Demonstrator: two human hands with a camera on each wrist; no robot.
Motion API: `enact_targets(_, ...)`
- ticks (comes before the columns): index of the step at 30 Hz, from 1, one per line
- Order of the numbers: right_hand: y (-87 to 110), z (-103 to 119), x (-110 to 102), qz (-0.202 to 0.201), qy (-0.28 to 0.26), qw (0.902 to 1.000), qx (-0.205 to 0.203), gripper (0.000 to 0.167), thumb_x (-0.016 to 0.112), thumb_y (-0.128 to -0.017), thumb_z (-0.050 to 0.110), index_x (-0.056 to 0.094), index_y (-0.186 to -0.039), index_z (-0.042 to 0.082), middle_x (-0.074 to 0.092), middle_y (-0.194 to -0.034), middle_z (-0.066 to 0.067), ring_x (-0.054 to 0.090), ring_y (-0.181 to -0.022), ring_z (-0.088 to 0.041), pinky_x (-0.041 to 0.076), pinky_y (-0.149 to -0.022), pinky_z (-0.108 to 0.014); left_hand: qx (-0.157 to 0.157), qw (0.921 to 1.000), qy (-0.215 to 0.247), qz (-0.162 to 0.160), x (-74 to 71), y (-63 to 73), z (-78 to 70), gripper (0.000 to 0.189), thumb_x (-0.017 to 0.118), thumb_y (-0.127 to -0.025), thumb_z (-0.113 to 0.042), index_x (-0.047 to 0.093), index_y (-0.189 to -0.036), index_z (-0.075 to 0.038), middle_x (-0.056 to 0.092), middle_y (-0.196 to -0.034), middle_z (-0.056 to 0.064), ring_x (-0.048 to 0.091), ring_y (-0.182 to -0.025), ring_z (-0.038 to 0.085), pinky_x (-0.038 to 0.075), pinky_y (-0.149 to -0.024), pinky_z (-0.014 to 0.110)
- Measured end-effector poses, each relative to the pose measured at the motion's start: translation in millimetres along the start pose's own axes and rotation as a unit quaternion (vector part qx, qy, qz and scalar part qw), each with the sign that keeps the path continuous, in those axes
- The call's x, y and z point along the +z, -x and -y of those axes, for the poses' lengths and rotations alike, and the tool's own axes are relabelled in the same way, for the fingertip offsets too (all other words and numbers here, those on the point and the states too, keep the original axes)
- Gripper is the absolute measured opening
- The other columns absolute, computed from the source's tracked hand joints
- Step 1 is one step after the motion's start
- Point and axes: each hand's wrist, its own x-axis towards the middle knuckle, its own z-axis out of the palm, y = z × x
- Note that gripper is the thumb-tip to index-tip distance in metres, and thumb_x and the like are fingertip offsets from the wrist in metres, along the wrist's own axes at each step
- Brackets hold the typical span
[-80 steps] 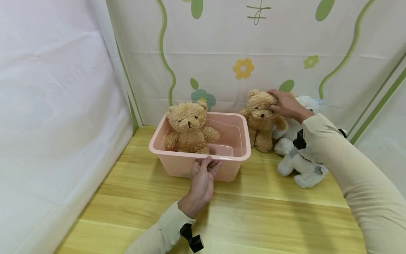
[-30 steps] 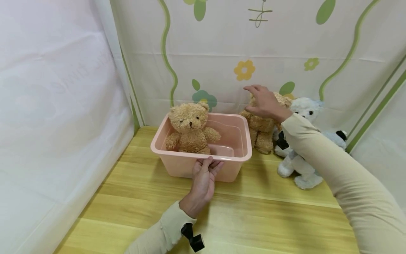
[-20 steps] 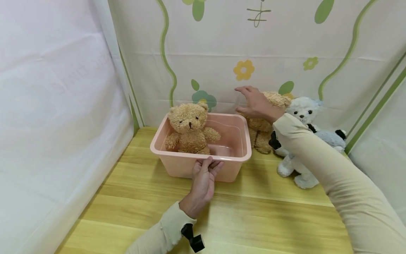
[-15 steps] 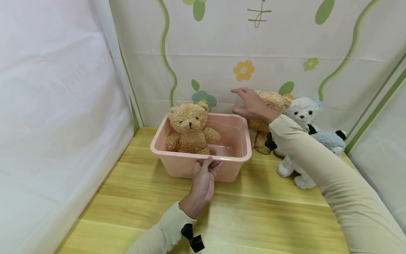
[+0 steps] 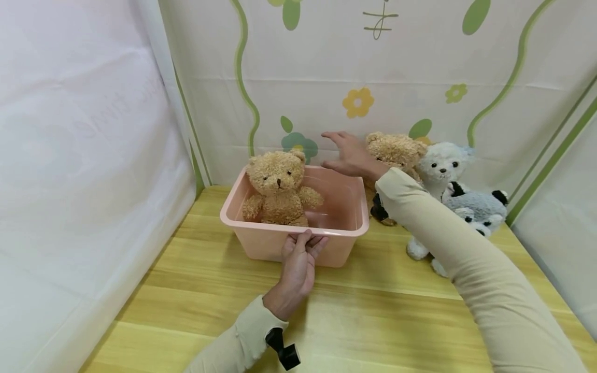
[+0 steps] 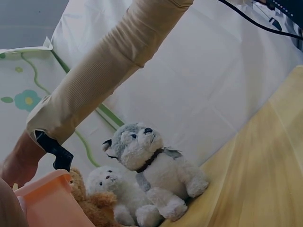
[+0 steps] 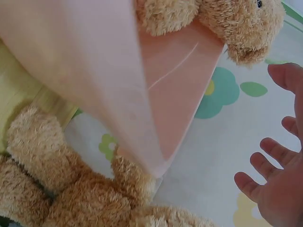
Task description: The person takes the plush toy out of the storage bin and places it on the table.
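A pink plastic storage bin stands on the table, with a tan teddy bear sitting upright in its left part. My left hand grips the middle of the bin's front rim, thumb on top. Over the bin's back right part, my right hand hovers with its fingers apart, holding nothing; the right wrist view also shows the spread fingers. Just right of the bin sits a second tan teddy bear, partly hidden behind my right forearm.
A white plush toy sits right of the second bear, and a grey-and-white plush husky is in front of it. All stand on a wood-grain table. A white cloth wall with printed flowers rises behind.
My right hand has come off the second teddy bear's head and moved left to above the bin. The husky's face has come into view. My left hand has stayed on the rim.
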Motion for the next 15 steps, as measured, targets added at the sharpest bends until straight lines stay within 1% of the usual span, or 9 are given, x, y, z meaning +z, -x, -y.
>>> enact_targets(3,-4.0,5.2,1.7,0.004,-0.014,0.9999,0.001,0.076,0.064,-0.091,0.041,0.029,-0.154,0.019,0.034,-0.157,-0.013,0.034,-0.143,-0.034,0.036,-0.115,-0.056,0.001,1.0,0.0,0.0,0.1,0.0,-0.7,0.005,0.047,-0.102,-0.007,0.042,-0.103,-0.006,0.058,-0.09,0.005,0.066,-0.082,0.013,0.062,-0.086,0.028)
enact_targets(11,-13.2,23.4,9.9,0.012,-0.095,0.995,0.029,0.077,0.065,-0.092,0.045,0.026,-0.156,0.024,0.029,-0.161,-0.007,0.029,-0.147,-0.03,0.033,-0.119,-0.052,0.0,1.0,0.003,-0.003,0.6,0.5,-0.8,0.006,0.05,-0.101,-0.006,0.043,-0.101,-0.006,0.057,-0.089,0.004,0.066,-0.082,0.012,0.062,-0.083,0.027)
enact_targets(15,-18.1,32.0,14.2,0.008,-0.116,0.9928,0.029,0.078,0.065,-0.092,0.045,0.026,-0.156,0.024,0.028,-0.161,-0.004,0.027,-0.148,-0.027,0.03,-0.122,-0.05,0.001,1.0,0.001,-0.001,0.9,0.5,-1.0,0.006,0.049,-0.101,-0.006,0.043,-0.103,-0.006,0.058,-0.09,0.004,0.066,-0.083,0.012,0.062,-0.084,0.026)
